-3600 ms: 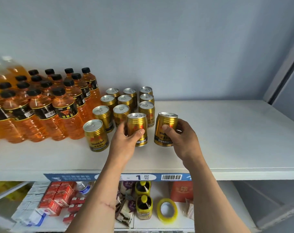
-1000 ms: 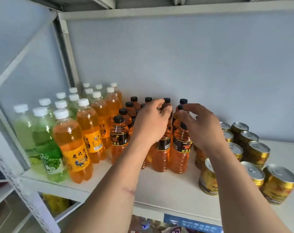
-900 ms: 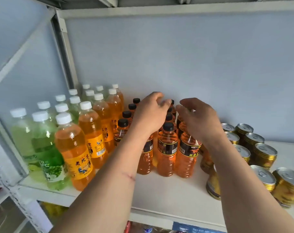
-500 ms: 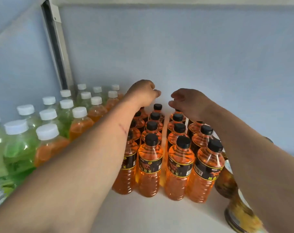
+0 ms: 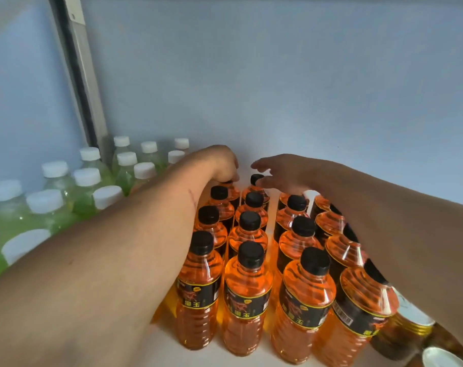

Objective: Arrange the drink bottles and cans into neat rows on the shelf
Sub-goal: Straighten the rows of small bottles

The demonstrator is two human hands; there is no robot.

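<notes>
— Where are the hands?

— Both reach to the back of the shelf [image 5: 251, 358], over the orange bottles [image 5: 247, 295] with black caps, which stand upright in four close files running from the front edge to the rear wall [image 5: 304, 88]. My left hand [image 5: 221, 162] sits curled on top of the rearmost bottle [image 5: 229, 190] of the left-hand file; its fingertips are hidden, so I cannot tell how firmly it holds the cap.

— And the right?

— My right hand [image 5: 286, 172] hangs with fingers spread and loosely bent, touching the cap of the back bottle [image 5: 256, 181] in the second file, gripping nothing that I can see. Its forearm lies across the tops of the right-hand file.

— What else is on the shelf?

— Green bottles with white caps [image 5: 86, 178] are packed in rows to the left, into the corner by the metal upright [image 5: 77, 75]. A gold can [image 5: 405, 332] stands just beside the nearest orange bottle at bottom right.
</notes>
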